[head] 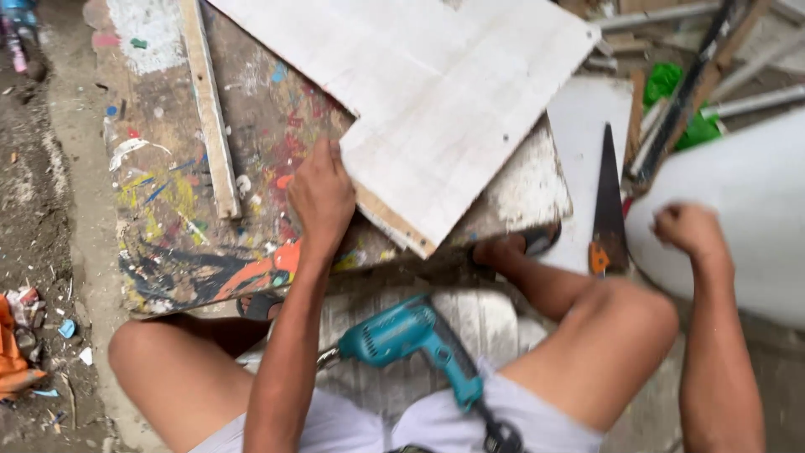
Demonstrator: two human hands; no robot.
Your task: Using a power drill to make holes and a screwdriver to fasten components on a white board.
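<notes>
While the left hand (pixel 321 195) is pressing flat on the pale board (pixel 419 101), the right hand (pixel 689 228) is hanging fisted, empty; unclamped, that board could slip beneath the palm.

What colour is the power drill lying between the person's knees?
The drill is teal-blue with a dark cord, seen best in the head view.

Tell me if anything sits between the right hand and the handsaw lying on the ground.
Nothing visible does. The right hand is a closed fist in the air just to the right of the handsaw, which lies flat on a pale sheet with its orange handle toward the person. Only open space separates them. The left hand rests on the white board.
</notes>
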